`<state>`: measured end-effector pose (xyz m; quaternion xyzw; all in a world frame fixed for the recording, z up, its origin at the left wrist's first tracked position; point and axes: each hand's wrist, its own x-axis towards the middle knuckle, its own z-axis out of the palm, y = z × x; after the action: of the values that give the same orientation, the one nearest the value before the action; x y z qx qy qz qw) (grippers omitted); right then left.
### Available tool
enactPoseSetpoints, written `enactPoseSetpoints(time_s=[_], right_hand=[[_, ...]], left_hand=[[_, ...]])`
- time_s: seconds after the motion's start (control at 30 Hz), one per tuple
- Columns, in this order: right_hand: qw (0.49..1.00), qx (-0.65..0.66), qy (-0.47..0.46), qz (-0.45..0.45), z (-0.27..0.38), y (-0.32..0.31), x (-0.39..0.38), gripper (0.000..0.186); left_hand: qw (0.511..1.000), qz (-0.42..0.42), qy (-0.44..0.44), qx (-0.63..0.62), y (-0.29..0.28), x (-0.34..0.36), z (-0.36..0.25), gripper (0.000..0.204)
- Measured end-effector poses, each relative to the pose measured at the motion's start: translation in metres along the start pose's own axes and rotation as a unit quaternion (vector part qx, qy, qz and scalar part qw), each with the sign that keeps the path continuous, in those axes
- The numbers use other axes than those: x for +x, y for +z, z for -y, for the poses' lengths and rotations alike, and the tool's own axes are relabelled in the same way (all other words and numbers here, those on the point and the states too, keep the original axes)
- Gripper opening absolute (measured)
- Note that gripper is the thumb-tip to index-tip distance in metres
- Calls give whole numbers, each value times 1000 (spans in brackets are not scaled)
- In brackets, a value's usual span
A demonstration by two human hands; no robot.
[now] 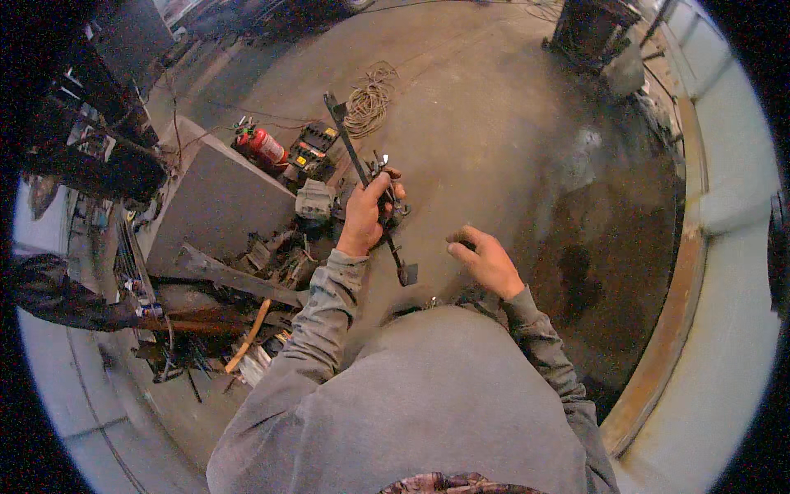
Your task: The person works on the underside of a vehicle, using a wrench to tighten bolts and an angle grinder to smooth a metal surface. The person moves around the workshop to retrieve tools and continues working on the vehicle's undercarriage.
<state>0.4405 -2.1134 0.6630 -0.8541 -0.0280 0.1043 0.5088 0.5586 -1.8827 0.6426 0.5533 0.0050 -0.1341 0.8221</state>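
Observation:
My left hand (367,210) is closed round a long dark metal bar (354,152), held slanting in front of me with a small plate or bracket (408,270) at its lower end and small fittings near my fingers. My right hand (485,263) is apart from the bar, to its right, with fingers loosely curved, thumb and index apart and nothing visible in them.
On the left are a grey block (206,206), red fire extinguisher (265,148), black tool case (313,144), coiled cable (369,107) and piled metal scrap (239,292). A dark bin (580,29) stands at back right; a pale wall (732,247) bounds the right.

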Motion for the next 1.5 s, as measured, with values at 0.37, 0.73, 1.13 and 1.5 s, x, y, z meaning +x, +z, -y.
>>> enactPoseSetpoints(time_s=[0.37,0.73,1.13,1.5], right_hand=[[997,33,2,72,-99,-150,182,30],[967,-6,233,-104,-307,-322,272,24],[914,17,401,-51,-445,-455,412,30],[965,-37,207,-156,-534,-823,767,22]], left_hand=[[994,-27,20,99,70,224,-10,23],[961,123,-136,208,159,517,-23,29],[924,117,-242,271,213,786,63,27],[923,53,-313,215,341,1015,54,28]])
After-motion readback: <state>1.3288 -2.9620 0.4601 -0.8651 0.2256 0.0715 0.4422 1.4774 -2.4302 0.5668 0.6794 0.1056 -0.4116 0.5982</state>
